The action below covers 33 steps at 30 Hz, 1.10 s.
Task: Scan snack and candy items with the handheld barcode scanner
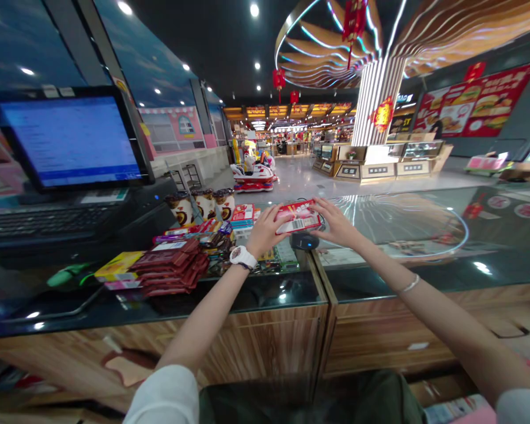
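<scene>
Between my two hands is a flat red and pink snack packet (298,217) with a barcode on the side facing me, lifted above the glass counter. My left hand (267,228), with a white watch on the wrist, grips the packet's left end. At its right end, my right hand (334,222) has its fingers closed on the top corner. Just below the packet sits a small round black device (304,241) with a blue light. Left of my left wrist lie a stack of dark red packets (172,265) and a yellow box (118,266).
A monitor (68,138) and keyboard (46,222) stand at the left, with a green mouse (68,275) in front. Several brown and white cups (203,205) stand behind the snacks. The glass counter (388,221) runs right, over wooden drawers (380,335).
</scene>
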### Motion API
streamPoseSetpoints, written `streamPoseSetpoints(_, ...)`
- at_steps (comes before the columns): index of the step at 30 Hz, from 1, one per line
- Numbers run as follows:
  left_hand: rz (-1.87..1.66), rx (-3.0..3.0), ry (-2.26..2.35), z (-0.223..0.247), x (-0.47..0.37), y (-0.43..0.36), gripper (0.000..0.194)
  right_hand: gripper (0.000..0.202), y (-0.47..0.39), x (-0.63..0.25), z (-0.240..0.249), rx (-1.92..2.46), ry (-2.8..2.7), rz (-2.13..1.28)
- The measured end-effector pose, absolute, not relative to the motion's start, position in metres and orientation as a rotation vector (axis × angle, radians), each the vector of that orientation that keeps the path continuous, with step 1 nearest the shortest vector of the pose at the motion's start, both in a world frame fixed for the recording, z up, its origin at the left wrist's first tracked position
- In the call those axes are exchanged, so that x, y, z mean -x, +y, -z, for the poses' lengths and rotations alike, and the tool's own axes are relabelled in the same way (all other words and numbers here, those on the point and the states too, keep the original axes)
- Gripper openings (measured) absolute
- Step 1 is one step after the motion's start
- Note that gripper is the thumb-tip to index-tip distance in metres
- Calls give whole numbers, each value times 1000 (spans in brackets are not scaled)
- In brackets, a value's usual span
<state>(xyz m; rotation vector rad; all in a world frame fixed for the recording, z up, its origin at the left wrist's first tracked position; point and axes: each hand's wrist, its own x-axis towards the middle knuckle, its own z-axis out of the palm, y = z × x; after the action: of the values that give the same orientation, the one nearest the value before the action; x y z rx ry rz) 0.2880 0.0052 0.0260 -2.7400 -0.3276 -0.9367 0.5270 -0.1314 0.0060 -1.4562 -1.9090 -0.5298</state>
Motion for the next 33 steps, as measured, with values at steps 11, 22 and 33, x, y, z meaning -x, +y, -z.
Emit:
streamPoseSetpoints(11,865,2835,-18,-26,-376,-58,51,60,-212,-583,-2,1690,-1867,678)
streamPoseSetpoints(22,621,2911,200,3,-470,-105,56,66,-287,-648,46,1801,-1770,498)
streamPoseSetpoints(33,517,3100,273,24,-520,-112,52,62,-299,-677,76,1997,-1659,299)
